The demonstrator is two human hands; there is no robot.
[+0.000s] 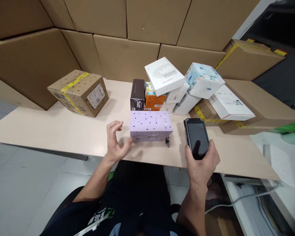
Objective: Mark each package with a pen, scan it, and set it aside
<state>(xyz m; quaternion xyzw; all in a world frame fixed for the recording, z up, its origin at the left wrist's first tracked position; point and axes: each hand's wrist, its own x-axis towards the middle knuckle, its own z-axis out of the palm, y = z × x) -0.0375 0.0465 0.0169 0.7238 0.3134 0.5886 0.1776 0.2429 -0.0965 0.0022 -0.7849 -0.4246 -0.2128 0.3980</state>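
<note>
Sitting at the left of the pale tabletop (44,127) is a brown cardboard carton (77,93), sealed with yellow tape and bearing a white label. Next comes the left hand (116,142), open and empty, its fingers curled and its thumb at the near left corner of a lilac spotted box (151,126); whether they touch, I cannot tell. That box lies near the table's front edge, before a dark brown "20%" box (137,95) and an orange box (154,101), with a white POWER BANK box (164,77) tilted above. Further right, the right hand (202,164) grips a rugged black smartphone-like device (197,134) by its lower end. Behind it are a blue-patterned white pack (204,80) and a flat white box (232,102).
</note>
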